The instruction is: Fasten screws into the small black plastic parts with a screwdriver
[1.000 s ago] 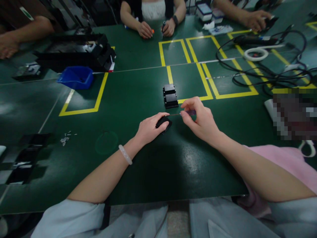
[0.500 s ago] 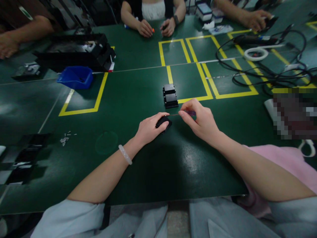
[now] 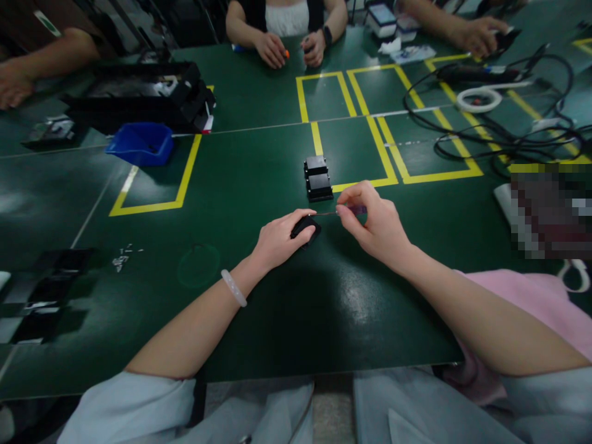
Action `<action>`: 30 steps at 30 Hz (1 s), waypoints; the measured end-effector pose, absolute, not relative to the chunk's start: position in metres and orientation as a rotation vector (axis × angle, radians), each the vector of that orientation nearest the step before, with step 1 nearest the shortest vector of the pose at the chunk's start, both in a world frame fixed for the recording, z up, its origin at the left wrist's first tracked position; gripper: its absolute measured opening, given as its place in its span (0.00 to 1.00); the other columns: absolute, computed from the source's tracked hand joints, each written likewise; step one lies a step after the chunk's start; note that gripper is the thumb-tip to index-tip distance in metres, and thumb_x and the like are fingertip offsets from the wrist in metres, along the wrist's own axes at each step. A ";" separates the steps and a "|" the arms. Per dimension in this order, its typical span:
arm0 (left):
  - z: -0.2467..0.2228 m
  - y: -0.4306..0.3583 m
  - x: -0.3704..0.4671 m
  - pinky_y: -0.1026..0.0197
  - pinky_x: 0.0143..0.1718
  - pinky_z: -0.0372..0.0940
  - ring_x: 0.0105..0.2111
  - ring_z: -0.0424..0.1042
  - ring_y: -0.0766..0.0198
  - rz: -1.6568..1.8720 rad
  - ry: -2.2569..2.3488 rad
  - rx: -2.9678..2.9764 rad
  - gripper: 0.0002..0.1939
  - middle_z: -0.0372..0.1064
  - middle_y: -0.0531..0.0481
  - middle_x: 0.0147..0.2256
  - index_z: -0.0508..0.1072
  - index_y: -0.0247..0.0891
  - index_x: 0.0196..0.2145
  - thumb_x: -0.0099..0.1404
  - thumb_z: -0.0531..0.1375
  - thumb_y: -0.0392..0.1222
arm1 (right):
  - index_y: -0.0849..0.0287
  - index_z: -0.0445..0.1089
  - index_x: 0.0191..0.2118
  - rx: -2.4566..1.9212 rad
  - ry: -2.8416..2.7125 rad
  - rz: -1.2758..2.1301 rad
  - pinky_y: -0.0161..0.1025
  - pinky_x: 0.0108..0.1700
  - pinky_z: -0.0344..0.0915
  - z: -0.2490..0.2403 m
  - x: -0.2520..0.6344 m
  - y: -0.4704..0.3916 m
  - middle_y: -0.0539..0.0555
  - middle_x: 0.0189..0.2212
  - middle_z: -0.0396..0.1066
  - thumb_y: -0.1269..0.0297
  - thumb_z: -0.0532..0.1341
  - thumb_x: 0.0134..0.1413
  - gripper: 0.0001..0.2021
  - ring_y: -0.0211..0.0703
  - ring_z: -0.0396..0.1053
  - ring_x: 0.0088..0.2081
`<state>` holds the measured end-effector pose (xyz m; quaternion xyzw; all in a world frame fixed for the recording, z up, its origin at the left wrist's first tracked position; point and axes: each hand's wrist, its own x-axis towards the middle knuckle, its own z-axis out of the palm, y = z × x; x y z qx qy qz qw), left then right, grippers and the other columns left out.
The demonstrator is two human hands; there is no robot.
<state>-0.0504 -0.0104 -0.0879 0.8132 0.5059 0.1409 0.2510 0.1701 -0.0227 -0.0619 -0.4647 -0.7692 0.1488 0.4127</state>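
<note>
My left hand (image 3: 282,239) is closed round a small black block-shaped part (image 3: 309,230), holding it on the green table top. In my right hand (image 3: 372,216) is a screwdriver (image 3: 357,210), pinched between thumb and fingers. Its thin shaft runs left to the near-side edge of the black part, by my left fingertips; the tip is too small to make out. Just beyond my hands lies a black metal part (image 3: 318,179) with two raised blocks and small screws along its sides.
Loose small screws (image 3: 121,259) lie to the left, with several black parts (image 3: 50,296) beyond them. A blue bin (image 3: 141,143) stands near a black tray stack (image 3: 139,98). Coiled cables (image 3: 490,139) lie at right. Co-workers' hands (image 3: 272,50) are across the table.
My right hand has shifted very slightly right and up with the screwdriver. My left hand and the black part stay in place.
</note>
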 end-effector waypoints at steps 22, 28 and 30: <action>-0.088 -0.010 -0.050 0.55 0.47 0.65 0.50 0.74 0.53 0.370 1.384 2.219 0.24 0.73 0.52 0.55 0.68 0.48 0.59 0.72 0.49 0.56 | 0.54 0.63 0.41 -1.151 -1.936 0.362 0.39 0.37 0.65 -0.063 0.170 -0.022 0.49 0.31 0.69 0.62 0.58 0.62 0.04 0.41 0.69 0.32; -0.088 -0.010 -0.050 0.55 0.47 0.65 0.50 0.74 0.53 0.374 1.386 2.213 0.23 0.73 0.52 0.55 0.68 0.48 0.59 0.72 0.49 0.55 | 0.54 0.62 0.45 -1.140 -1.899 0.350 0.39 0.36 0.66 -0.064 0.169 -0.022 0.49 0.31 0.68 0.69 0.58 0.57 0.10 0.41 0.70 0.31; -0.088 -0.009 -0.050 0.55 0.47 0.65 0.50 0.74 0.53 0.373 1.385 2.214 0.23 0.73 0.51 0.54 0.68 0.48 0.59 0.72 0.49 0.55 | 0.54 0.63 0.44 -1.142 -1.912 0.366 0.40 0.37 0.66 -0.063 0.170 -0.022 0.49 0.32 0.68 0.66 0.59 0.59 0.08 0.41 0.70 0.32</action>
